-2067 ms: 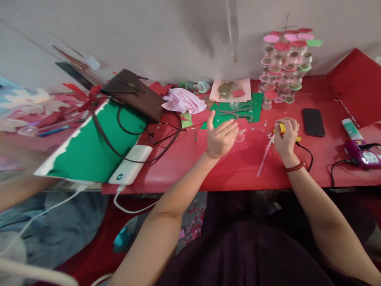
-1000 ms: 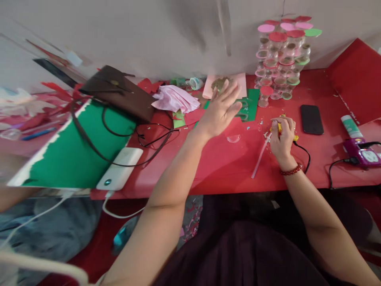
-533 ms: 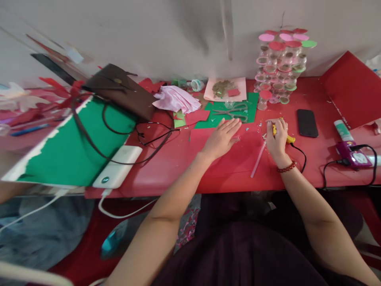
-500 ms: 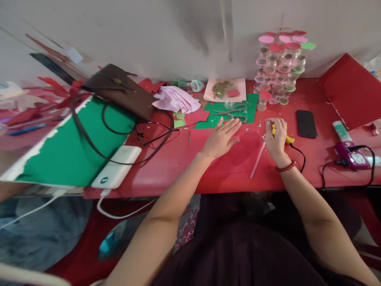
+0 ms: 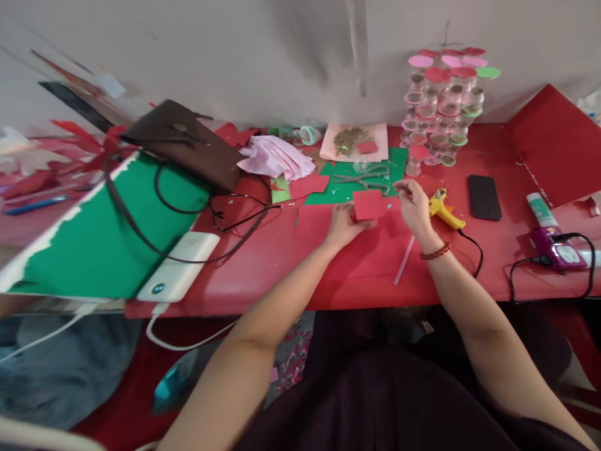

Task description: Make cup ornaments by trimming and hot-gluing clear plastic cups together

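Observation:
My left hand [image 5: 344, 227] is closed on a small red paper square [image 5: 369, 205], held a little above a larger red sheet [image 5: 350, 257] on the table. Whatever lies under the square is mostly hidden. To the right, my right hand [image 5: 416, 210] is raised with its fingers curled together; anything between the tips is too small to make out. A yellow glue gun [image 5: 445, 212] lies beside it, its black cord running toward me. Below my right hand a translucent glue stick [image 5: 404, 260] rests on the table. Scissors [image 5: 369, 180] lie on green paper [image 5: 397, 164] beyond my hands.
A stack of small clear cups with coloured discs [image 5: 439, 113] stands at the back right. Further right are a phone [image 5: 484, 196] and a purple power adapter [image 5: 558, 246]. At left lie a brown bag [image 5: 188, 141], eyeglasses [image 5: 244, 213], a white power bank [image 5: 181, 266] and a green board [image 5: 107, 232].
My right hand has let go of the glue gun, which now lies on the table, and has moved left. My left hand, flat before, now holds up the red paper square.

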### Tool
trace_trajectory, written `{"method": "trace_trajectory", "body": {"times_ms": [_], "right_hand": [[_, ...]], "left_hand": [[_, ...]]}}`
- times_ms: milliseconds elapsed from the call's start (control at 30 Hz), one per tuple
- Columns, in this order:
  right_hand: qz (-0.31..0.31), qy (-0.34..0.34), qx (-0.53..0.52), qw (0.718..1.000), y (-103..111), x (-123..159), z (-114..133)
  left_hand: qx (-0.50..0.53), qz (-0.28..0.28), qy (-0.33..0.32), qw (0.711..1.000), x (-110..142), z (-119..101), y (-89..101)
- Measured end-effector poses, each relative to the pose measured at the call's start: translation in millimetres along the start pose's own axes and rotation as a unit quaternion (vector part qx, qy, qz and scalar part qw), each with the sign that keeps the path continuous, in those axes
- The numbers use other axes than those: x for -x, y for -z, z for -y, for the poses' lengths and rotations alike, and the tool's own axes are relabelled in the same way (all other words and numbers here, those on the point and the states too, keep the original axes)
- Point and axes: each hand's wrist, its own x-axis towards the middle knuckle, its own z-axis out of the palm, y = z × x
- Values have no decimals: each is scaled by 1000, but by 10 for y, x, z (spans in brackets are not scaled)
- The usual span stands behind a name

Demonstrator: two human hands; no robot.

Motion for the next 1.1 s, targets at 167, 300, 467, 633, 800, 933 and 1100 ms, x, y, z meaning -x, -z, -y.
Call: {"method": "trace_trajectory", "body": {"times_ms": [167, 300, 467, 633, 800, 933, 1100], "right_hand": [[50, -40, -121, 991, 123, -45, 82], [107, -43, -191, 975, 217, -92, 166], [161, 2, -191, 968, 261, -86, 209], [229, 61, -130, 963, 208, -14, 312], [207, 66, -122, 968, 69, 88, 305], [185, 19, -159, 970, 43, 85, 266], [169, -41, -203, 964, 83, 55, 287]], "left_hand": [[276, 77, 118, 951, -8, -243, 49], [426, 199, 166, 867, -21, -396, 127], [504, 211, 165, 821, -23, -450, 46], [534, 173, 177, 809, 25, -427, -27], [526, 164, 170, 817, 41, -424, -61], [448, 166, 203, 854, -44, -297, -50], [388, 24, 112, 915, -171, -163, 56]]}}
